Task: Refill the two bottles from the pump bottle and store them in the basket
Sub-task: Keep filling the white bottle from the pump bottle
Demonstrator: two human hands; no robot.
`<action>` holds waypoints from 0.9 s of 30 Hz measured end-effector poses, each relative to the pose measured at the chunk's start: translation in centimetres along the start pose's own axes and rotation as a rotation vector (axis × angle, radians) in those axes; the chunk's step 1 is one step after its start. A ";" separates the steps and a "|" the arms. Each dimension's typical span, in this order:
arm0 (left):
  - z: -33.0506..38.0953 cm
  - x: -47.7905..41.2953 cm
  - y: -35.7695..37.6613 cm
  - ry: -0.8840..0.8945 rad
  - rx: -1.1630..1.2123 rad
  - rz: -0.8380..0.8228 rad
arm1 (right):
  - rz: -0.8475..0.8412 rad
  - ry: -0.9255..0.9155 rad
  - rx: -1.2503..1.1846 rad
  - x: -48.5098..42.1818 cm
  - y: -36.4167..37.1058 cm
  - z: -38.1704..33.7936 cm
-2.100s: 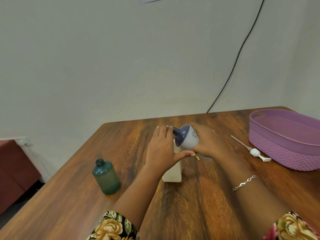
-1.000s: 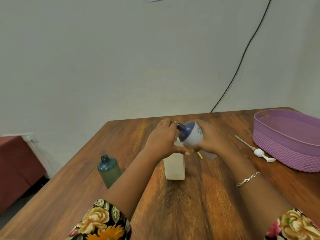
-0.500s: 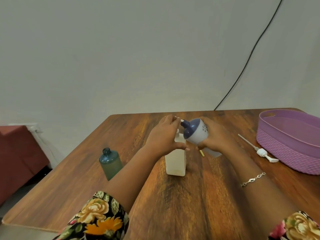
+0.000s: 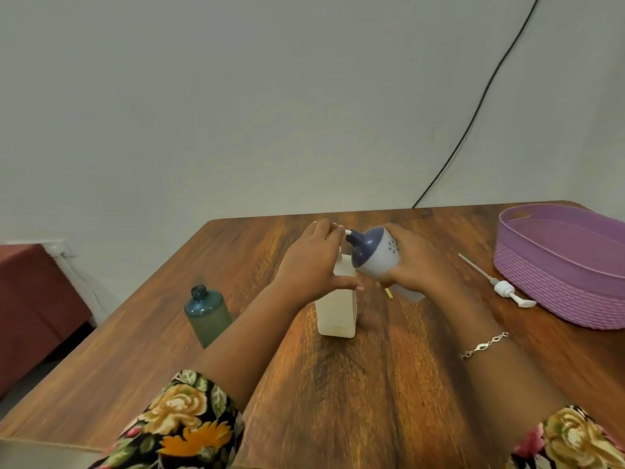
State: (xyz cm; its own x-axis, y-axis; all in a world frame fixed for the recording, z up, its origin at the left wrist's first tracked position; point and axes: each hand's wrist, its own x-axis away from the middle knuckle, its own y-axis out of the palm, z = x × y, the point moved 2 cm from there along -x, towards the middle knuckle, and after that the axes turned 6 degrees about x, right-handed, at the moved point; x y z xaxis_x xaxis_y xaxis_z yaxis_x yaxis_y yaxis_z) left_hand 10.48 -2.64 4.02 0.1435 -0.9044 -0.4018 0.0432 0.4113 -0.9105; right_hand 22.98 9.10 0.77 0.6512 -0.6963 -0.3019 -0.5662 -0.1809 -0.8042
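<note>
Curling fingers (image 4: 397,231) of right hand (image 4: 417,265) enclose tilted bottle (image 4: 373,257).

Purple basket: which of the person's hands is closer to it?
Right. The right hand, gripping the tilted blue-and-white bottle, is mid-table, left of the basket and apart from it. The left hand holds the top of the pale bottle, even farther left.

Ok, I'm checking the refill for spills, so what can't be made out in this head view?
Head view:
- Pale bottle mouth: hidden under the left hand.
- Flow from the blue-topped bottle in the right hand: too small to tell.
- Purple basket: right end cut off by the frame edge.
- Green bottle base corner: behind the left forearm.
</note>
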 end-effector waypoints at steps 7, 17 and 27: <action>0.3 -0.7 -0.2 0.004 -0.030 -0.006 | -0.002 0.019 0.007 -0.2 -0.4 0.3; -0.1 -0.8 -1.1 -0.010 0.001 -0.052 | -0.009 -0.001 -0.001 -0.2 -0.5 0.0; 0.2 -0.1 0.2 -0.027 -0.017 0.031 | -0.031 0.022 0.035 -0.4 -0.3 0.5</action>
State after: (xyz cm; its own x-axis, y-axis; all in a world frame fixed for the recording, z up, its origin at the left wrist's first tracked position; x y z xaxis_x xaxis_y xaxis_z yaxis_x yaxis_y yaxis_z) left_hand 10.66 -2.40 3.88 0.1713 -0.8875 -0.4277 0.0214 0.4374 -0.8990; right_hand 23.16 9.77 0.82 0.6567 -0.7058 -0.2658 -0.5278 -0.1783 -0.8304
